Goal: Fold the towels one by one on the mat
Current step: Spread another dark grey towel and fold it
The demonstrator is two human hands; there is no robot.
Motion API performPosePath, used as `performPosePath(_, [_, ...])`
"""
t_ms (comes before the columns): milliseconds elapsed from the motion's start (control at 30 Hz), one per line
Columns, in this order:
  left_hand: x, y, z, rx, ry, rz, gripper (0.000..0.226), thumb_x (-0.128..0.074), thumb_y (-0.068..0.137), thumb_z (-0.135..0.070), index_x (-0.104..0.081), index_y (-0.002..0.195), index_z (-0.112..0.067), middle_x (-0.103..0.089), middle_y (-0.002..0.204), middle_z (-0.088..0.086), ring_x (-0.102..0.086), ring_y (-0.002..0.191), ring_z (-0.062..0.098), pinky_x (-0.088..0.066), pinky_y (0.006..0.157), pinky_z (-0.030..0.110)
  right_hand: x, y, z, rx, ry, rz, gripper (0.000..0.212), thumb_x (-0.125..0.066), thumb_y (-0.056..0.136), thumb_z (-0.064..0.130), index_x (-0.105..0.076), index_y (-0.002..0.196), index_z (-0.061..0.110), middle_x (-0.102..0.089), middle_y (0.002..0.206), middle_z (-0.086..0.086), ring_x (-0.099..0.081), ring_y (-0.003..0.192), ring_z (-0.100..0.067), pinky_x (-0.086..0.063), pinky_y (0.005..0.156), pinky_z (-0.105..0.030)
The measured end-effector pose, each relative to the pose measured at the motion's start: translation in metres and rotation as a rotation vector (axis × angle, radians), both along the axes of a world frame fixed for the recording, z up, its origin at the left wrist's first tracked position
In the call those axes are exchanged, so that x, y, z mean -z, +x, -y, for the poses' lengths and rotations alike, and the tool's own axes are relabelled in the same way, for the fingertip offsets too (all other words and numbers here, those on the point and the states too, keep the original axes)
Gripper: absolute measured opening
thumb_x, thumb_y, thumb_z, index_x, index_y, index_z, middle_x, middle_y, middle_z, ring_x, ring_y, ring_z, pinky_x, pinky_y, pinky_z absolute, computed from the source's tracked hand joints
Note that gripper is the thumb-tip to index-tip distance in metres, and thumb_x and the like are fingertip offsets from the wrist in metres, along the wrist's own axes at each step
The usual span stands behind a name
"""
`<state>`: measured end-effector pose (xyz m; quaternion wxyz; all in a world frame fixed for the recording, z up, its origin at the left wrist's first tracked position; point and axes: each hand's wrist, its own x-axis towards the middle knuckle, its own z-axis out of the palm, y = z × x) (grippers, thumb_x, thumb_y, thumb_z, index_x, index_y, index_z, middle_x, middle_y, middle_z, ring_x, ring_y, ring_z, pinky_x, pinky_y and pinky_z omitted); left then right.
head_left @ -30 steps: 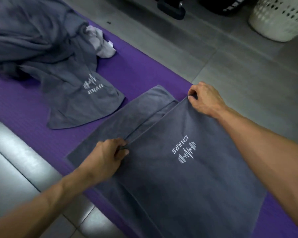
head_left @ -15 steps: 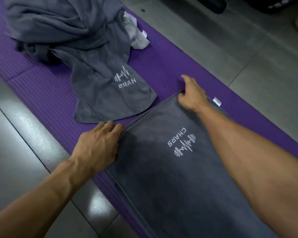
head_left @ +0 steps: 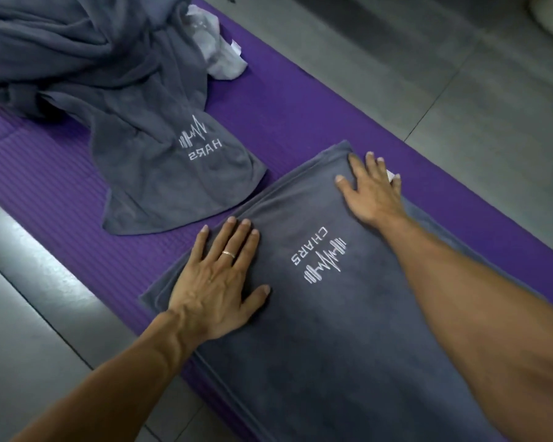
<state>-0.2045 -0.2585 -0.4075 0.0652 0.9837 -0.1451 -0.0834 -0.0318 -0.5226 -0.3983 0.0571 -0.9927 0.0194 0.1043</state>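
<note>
Two hands lie flat on a folded grey towel (head_left: 332, 330) that fills the lower centre of the frame, on a purple mat (head_left: 284, 100). The left hand (head_left: 219, 282) presses near the towel's left edge with straight, spread fingers, a ring on one of them. Further up, the right hand (head_left: 372, 189) rests palm down at the towel's far right corner, fingers also straight; neither hand grips anything.

This towel looks soft, light and limp, with a slightly fuzzy surface that should cling to the ribbed mat rather than slide. It will sag wherever it is not supported, so the sensible places to take hold are the two corners of one short edge, pinched through all layers at once.

Its long axis runs from the bottom right of the frame toward the upper centre, roughly across the mat. A white logo (head_left: 323, 253) sits between the hands, reading upside down from this view. The far short edge shows stacked layers.

Beyond, in the upper left of the frame, a heap of unfolded grey towels (head_left: 77, 59) spills toward the folded one without touching it, with a small white cloth (head_left: 217, 49) at its right side. Grey floor tiles (head_left: 460, 90) lie past the mat.
</note>
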Motion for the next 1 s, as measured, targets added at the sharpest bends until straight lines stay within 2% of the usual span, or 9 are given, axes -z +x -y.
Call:
performPosePath(67, [-0.006,0.000,0.010,0.013,-0.017,0.044,0.081,-0.037,0.081,-0.053,-0.035,0.147,-0.006,-0.033,0.154,0.013,-0.017,0.147,0.030,-0.006,0.116,0.057,-0.006,-0.018,-0.009,-0.069,-0.010,0.112,0.059,-0.032,0.100,0.048,-0.024,0.152,0.022,-0.007,0.163,-0.008,-0.003,0.150,-0.026,-0.005,0.119,-0.051])
performPosePath(167, [-0.011,-0.005,0.046,0.107,-0.075,0.119,0.065,-0.037,0.085,-0.035,-0.044,0.141,-0.005,-0.042,0.147,0.013,-0.028,0.143,0.032,-0.018,0.116,0.057,-0.001,-0.071,-0.020,-0.334,0.121,0.220,0.050,-0.037,0.098,0.037,-0.045,0.141,0.011,-0.031,0.155,-0.013,-0.027,0.144,-0.030,-0.027,0.114,-0.051])
performPosePath(267, [0.000,-0.012,0.074,0.093,-0.089,0.070,0.071,-0.031,0.092,-0.053,-0.036,0.147,-0.009,-0.033,0.154,0.012,-0.021,0.146,0.029,-0.013,0.118,0.053,0.012,-0.106,0.012,-0.593,0.047,0.108,0.059,-0.030,0.095,0.046,-0.040,0.146,0.018,-0.029,0.157,-0.007,-0.025,0.146,-0.024,-0.021,0.118,-0.046])
performPosePath(433, [0.000,-0.010,0.079,0.096,0.016,0.083,0.078,-0.035,0.085,-0.056,-0.040,0.144,-0.006,-0.036,0.151,0.017,-0.024,0.144,0.034,-0.017,0.115,0.057,-0.004,-0.086,0.121,-0.042,-0.039,0.049,0.059,-0.024,0.102,0.046,-0.018,0.155,0.019,-0.006,0.163,-0.004,-0.003,0.150,-0.019,-0.005,0.121,-0.046])
performPosePath(567, [-0.018,-0.024,0.138,0.175,-0.117,0.182,0.064,-0.038,0.079,-0.033,-0.049,0.136,-0.005,-0.042,0.148,0.014,-0.030,0.142,0.035,-0.025,0.113,0.058,-0.012,-0.129,0.106,-0.296,0.061,0.204,0.059,-0.026,0.098,0.042,-0.036,0.148,0.011,-0.023,0.159,-0.010,-0.020,0.148,-0.027,-0.017,0.119,-0.047])
performPosePath(667, [-0.009,-0.056,0.191,0.192,-0.160,0.113,0.067,-0.039,0.086,-0.045,-0.046,0.140,-0.005,-0.041,0.149,0.013,-0.028,0.143,0.033,-0.020,0.114,0.057,0.004,-0.183,0.114,-0.552,0.043,0.093,0.060,-0.026,0.096,0.044,-0.035,0.149,0.017,-0.025,0.159,-0.007,-0.023,0.147,-0.024,-0.020,0.116,-0.046])
performPosePath(767, [0.007,-0.070,0.204,0.157,-0.035,0.086,0.079,-0.035,0.086,-0.058,-0.036,0.148,-0.008,-0.031,0.155,0.012,-0.022,0.146,0.031,-0.015,0.115,0.057,0.010,-0.181,0.177,-0.325,-0.093,0.070,0.067,-0.016,0.095,0.055,-0.018,0.154,0.025,-0.012,0.162,-0.002,-0.010,0.150,-0.021,-0.011,0.119,-0.048])
performPosePath(867, [0.002,-0.068,0.209,0.125,-0.001,0.067,0.080,-0.034,0.083,-0.055,-0.037,0.146,-0.006,-0.032,0.154,0.014,-0.023,0.145,0.033,-0.016,0.115,0.059,-0.001,-0.161,0.216,-0.027,-0.095,0.029,0.063,-0.023,0.100,0.051,-0.015,0.155,0.022,-0.006,0.163,-0.004,-0.004,0.150,-0.021,-0.006,0.120,-0.050])
performPosePath(1000, [-0.006,-0.102,0.253,0.104,-0.126,0.088,0.067,-0.038,0.081,-0.037,-0.050,0.136,-0.001,-0.044,0.146,0.016,-0.030,0.141,0.035,-0.022,0.113,0.060,-0.003,-0.199,0.187,-0.261,0.041,0.205,0.057,-0.033,0.097,0.039,-0.040,0.145,0.010,-0.026,0.158,-0.013,-0.025,0.145,-0.029,-0.024,0.115,-0.052])
